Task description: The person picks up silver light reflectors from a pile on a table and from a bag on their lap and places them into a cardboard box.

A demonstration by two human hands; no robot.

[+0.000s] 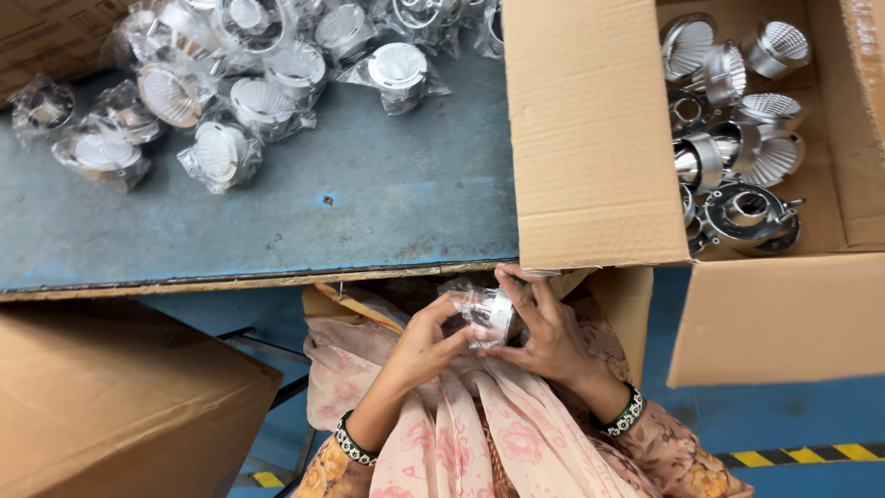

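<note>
While both hands close on it, the bagged lamp (487, 314) sits between them: left hand (426, 343) at eight o'clock, right hand (551, 334) at four.

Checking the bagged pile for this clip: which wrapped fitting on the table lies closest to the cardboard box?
The bagged fitting with the white ribbed face, at the pile's right end. It lies nearest the box flap; the other wrapped ones sit farther left on the table.

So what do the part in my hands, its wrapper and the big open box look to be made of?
Light fitting part: looks like shiny metal, from its silvery glints; could be plated plastic.
Wrapper: thin clear plastic film, crinkled and see-through.
Open box: brown corrugated cardboard, matte, with folded flaps.
</note>
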